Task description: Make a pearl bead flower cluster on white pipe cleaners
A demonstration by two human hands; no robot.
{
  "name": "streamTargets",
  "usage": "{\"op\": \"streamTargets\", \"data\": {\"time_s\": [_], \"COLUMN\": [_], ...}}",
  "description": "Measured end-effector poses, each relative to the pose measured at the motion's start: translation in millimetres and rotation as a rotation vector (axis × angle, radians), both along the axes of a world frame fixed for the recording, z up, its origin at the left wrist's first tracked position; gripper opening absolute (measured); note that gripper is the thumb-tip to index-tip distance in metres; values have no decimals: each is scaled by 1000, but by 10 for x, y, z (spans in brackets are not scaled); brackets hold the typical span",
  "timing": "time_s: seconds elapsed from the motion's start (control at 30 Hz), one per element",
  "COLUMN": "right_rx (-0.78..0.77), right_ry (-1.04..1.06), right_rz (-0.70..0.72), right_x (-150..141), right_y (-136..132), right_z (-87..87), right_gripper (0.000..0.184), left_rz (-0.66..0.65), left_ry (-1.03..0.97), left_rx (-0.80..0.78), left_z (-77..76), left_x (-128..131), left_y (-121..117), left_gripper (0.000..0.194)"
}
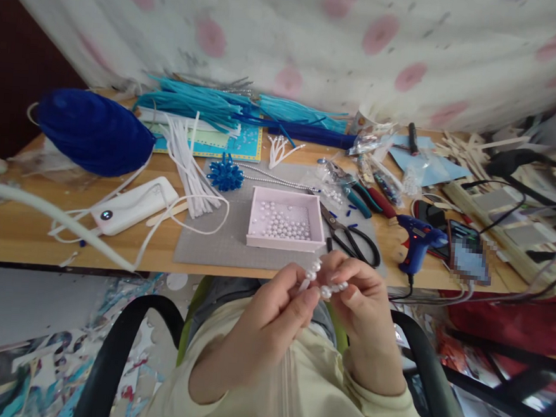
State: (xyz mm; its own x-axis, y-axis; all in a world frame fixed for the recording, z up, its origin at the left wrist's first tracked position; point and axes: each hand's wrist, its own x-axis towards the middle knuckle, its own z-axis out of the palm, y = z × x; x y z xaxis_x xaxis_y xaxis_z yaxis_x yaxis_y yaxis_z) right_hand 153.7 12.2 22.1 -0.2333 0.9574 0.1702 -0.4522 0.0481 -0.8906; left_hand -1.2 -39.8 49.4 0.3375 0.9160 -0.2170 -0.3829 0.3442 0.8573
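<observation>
Both my hands are raised over my lap, just below the table's front edge. My left hand [270, 322] pinches one end of a short string of white pearl beads [323, 281]. My right hand [361, 309] is closed on the other end of the same beads. Straight ahead on a grey mat [219, 236] stands a shallow pink box [286, 225] with several loose pearls in it. A blue pipe-cleaner flower [226, 174] lies behind the box to the left.
Black scissors [352, 239] and a blue glue gun [416, 240] lie right of the box, then a phone [468, 253]. White pipe cleaners [188, 164], a white power bank [133, 206] and a dark blue bundle [93, 132] sit left. Black chair arms [116, 349] flank me.
</observation>
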Motion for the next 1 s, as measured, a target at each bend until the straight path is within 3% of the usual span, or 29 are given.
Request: {"op": "streamTargets", "data": {"time_s": [0.53,0.83,1.0], "right_rx": [62,19,13], "right_ry": [-85,-118,-117], "right_rz": [31,-3,-42], "right_x": [15,26,17], "right_y": [-18,-44,-26], "right_z": [17,-21,-37], "right_gripper": [12,22,14], "left_rz": [-17,14,12], "left_ry": [-37,-120,-181], "left_rx": [-6,-15,-44], "left_z": [76,-37,-103], "left_x": [19,47,56], "left_y": [-7,26,83], "left_gripper": [40,38,39]}}
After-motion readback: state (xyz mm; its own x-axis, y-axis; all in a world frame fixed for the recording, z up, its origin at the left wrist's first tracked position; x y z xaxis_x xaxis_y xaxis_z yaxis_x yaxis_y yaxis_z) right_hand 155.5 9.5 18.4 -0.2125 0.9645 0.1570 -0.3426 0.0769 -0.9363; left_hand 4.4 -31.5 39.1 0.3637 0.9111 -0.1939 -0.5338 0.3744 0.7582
